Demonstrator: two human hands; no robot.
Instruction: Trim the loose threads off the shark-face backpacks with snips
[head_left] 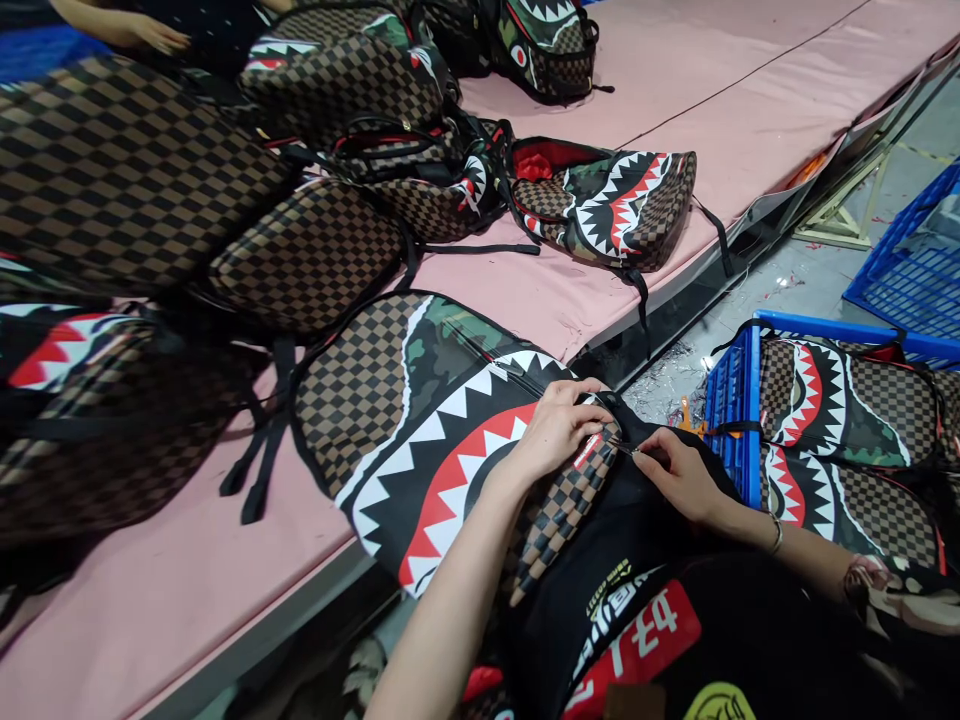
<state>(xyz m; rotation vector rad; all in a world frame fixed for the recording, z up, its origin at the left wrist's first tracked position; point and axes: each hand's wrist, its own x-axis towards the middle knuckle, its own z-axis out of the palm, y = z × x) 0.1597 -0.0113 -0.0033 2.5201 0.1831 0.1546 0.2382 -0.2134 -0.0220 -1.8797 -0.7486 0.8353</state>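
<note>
A backpack (442, 430) with a brown checkered pattern, camouflage patches and a red-and-white shark mouth lies across the table edge and my lap. My left hand (559, 428) presses on its near end, fingers closed around the edge by a small red label (587, 452). In my right hand (679, 475), thumb and fingers pinch a small, thin, dark metal tool (621, 444), perhaps thread snips. Its tip meets the bag's edge beside my left fingertips. The tool is partly hidden by my fingers.
Several similar backpacks (315, 260) are heaped at the left of the pink-covered table (517, 300); another bag (622, 205) lies near its edge. A blue crate (735, 400) with bags stands right, another crate (911, 250) behind. A co-worker's hand (157, 35) shows at top left.
</note>
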